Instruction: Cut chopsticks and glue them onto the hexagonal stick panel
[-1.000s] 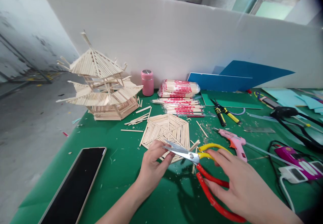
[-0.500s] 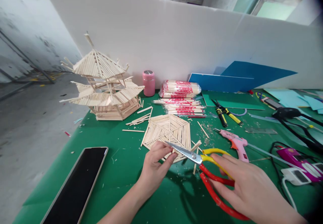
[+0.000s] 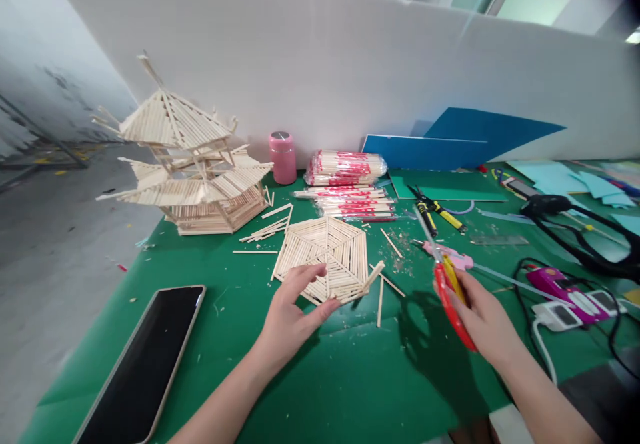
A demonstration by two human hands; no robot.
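A six-sided panel of wooden sticks (image 3: 345, 251) lies flat on the green table. My left hand (image 3: 295, 304) is at its near edge, thumb and fingers spread apart, partly over the sticks; whether the thumb touches them I cannot tell. A short stick (image 3: 375, 274) juts up at the panel's right corner. To the right, my right hand (image 3: 480, 317) is closed around scissors (image 3: 453, 297) with red and yellow handles, raised over the table with the blades pointing away from me. Loose sticks (image 3: 380, 304) lie between the panel and the scissors.
A stick-built pavilion (image 3: 195, 191) stands at the back left, beside a pink flask (image 3: 283, 157) and wrapped stick bundles (image 3: 345, 167). Pliers (image 3: 435, 214), a pink glue gun (image 3: 450, 255) and a purple power strip (image 3: 565, 294) with cables lie right. A phone (image 3: 143, 364) rests front left.
The scissors have moved right, away from the panel and my left hand, and turned to point away from me. My left thumb and fingers have spread apart. The camera view has shifted slightly.
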